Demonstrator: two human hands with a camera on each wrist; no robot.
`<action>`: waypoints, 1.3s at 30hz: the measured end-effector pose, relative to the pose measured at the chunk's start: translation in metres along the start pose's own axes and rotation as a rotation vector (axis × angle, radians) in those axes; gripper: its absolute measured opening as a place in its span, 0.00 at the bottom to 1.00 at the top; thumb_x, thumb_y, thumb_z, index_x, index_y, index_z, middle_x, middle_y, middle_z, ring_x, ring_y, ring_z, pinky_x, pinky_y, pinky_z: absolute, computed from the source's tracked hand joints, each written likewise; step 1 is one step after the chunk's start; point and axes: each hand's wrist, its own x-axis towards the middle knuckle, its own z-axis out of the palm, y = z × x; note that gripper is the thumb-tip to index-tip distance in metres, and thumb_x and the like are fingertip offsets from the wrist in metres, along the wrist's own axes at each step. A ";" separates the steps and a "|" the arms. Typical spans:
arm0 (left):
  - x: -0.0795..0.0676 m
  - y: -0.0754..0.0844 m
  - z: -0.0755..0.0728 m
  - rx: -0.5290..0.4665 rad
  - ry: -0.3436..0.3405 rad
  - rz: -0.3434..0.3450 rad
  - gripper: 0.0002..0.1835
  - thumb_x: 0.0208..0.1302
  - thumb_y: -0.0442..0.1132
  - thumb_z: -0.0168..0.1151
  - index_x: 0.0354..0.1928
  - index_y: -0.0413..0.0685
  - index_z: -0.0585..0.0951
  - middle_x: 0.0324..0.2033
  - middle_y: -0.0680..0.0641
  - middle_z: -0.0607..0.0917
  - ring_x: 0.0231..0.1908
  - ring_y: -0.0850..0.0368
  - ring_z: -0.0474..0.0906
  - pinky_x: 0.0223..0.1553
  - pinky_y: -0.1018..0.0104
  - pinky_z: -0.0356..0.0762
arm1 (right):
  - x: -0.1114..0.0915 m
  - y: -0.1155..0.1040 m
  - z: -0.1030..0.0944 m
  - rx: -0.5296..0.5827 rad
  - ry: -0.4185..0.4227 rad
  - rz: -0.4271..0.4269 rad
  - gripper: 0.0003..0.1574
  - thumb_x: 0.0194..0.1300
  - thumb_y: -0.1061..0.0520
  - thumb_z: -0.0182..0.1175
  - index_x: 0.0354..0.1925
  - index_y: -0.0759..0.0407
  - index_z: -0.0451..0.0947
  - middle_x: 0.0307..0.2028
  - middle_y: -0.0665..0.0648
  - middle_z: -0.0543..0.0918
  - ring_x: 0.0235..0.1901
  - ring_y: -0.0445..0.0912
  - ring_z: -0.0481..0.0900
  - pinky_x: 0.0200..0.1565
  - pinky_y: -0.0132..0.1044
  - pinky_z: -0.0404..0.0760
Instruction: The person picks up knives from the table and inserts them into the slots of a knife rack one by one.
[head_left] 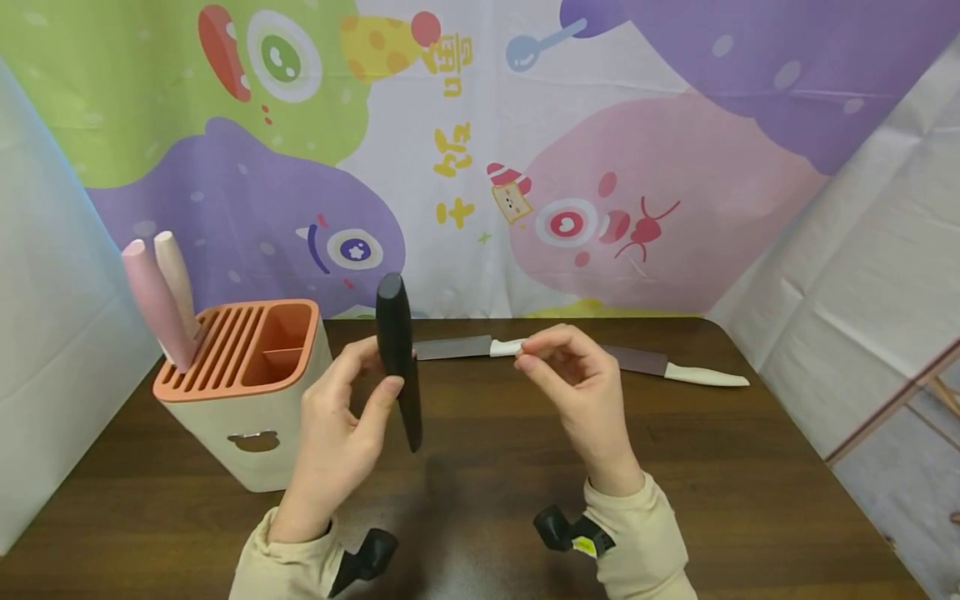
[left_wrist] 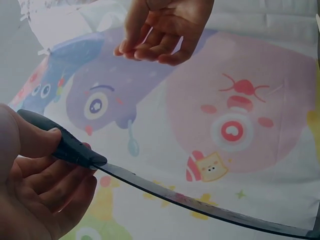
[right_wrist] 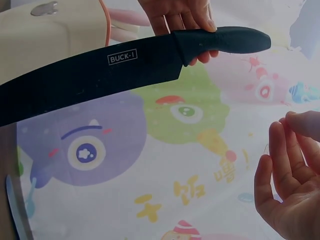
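Observation:
In the head view a black kitchen knife stands handle up, blade pointing down, above the table. My left hand pinches its handle between thumb and fingers. The right wrist view shows the wide dark blade of this knife, marked "BUCK-I". To the right, my right hand hovers apart from the knife with loosely curled fingers, thumb close to the index fingertip. Nothing shows in its grasp. A cream knife block with an orange slotted top stands left of my left hand.
Pink-handled and cream-handled knives sit in the block's slots. At the back of the brown table lie two white-handled knives, one left and one right. A cartoon-printed cloth hangs behind.

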 end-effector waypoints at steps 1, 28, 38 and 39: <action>0.000 0.000 -0.001 -0.008 0.003 -0.004 0.17 0.53 0.23 0.60 0.47 0.38 0.76 0.35 0.45 0.83 0.36 0.62 0.76 0.42 0.74 0.72 | 0.000 0.000 0.000 0.001 -0.001 -0.001 0.10 0.54 0.66 0.63 0.34 0.73 0.75 0.31 0.50 0.81 0.31 0.42 0.80 0.35 0.31 0.79; 0.016 -0.002 -0.027 -0.172 0.055 0.008 0.17 0.55 0.18 0.55 0.49 0.32 0.74 0.40 0.45 0.82 0.41 0.59 0.78 0.43 0.73 0.74 | 0.000 0.022 -0.039 -0.217 -0.058 0.076 0.08 0.61 0.67 0.56 0.39 0.70 0.76 0.32 0.51 0.82 0.35 0.44 0.80 0.42 0.33 0.78; 0.018 0.000 -0.033 -0.262 0.121 0.057 0.14 0.57 0.19 0.53 0.47 0.25 0.72 0.41 0.46 0.82 0.40 0.57 0.78 0.41 0.73 0.74 | -0.004 0.026 -0.055 -0.244 -0.055 0.120 0.08 0.60 0.66 0.56 0.40 0.70 0.75 0.34 0.52 0.81 0.37 0.43 0.80 0.43 0.31 0.78; 0.018 0.000 -0.034 -0.280 0.129 0.062 0.14 0.57 0.20 0.53 0.47 0.24 0.72 0.41 0.46 0.82 0.39 0.58 0.77 0.41 0.74 0.74 | -0.004 0.027 -0.056 -0.252 -0.056 0.122 0.09 0.60 0.66 0.56 0.40 0.70 0.75 0.34 0.51 0.81 0.37 0.43 0.79 0.43 0.30 0.78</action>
